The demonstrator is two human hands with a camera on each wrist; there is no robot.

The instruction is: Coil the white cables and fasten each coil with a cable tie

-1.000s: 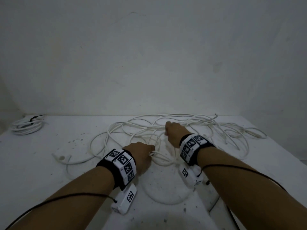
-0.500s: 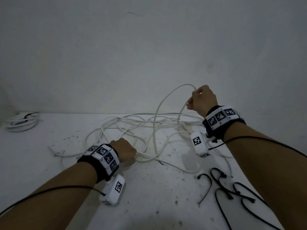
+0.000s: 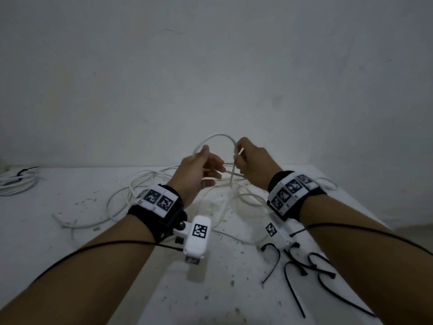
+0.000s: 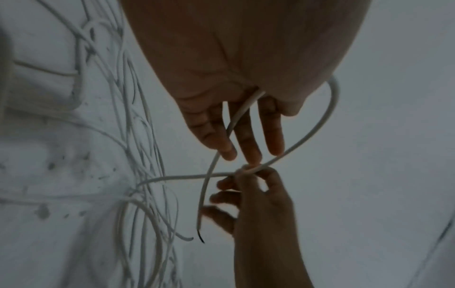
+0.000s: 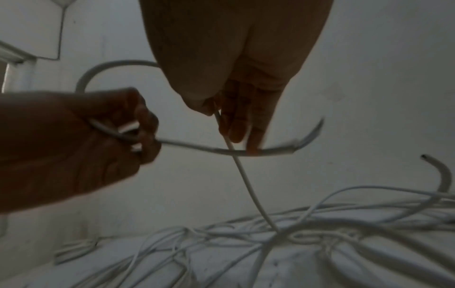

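Observation:
A long white cable (image 3: pixel 218 136) arcs in a raised loop between my two hands, above its loose tangle (image 3: pixel 145 184) on the white table (image 3: pixel 58 254). My left hand (image 3: pixel 206 170) grips one side of the loop, thumb on top. Close beside it, my right hand (image 3: pixel 241 160) pinches the other side. In the left wrist view the cable (image 4: pixel 320 120) runs from my palm round to the right hand (image 4: pixel 248 171), and its cut end (image 4: pixel 199 230) hangs down. The right wrist view shows the strand (image 5: pixel 246 181) dropping from the pinch to the tangle.
Several black cable ties (image 3: pixel 293 275) lie on the table under my right forearm. A finished white coil (image 3: pixel 16 184) bound with a black tie sits at the far left edge. A plain wall stands right behind the table. The table's right edge runs close to my right arm.
My left hand has lifted off the table with the cable. My right hand came down and left to meet it, so the strand now forms a small loop between them.

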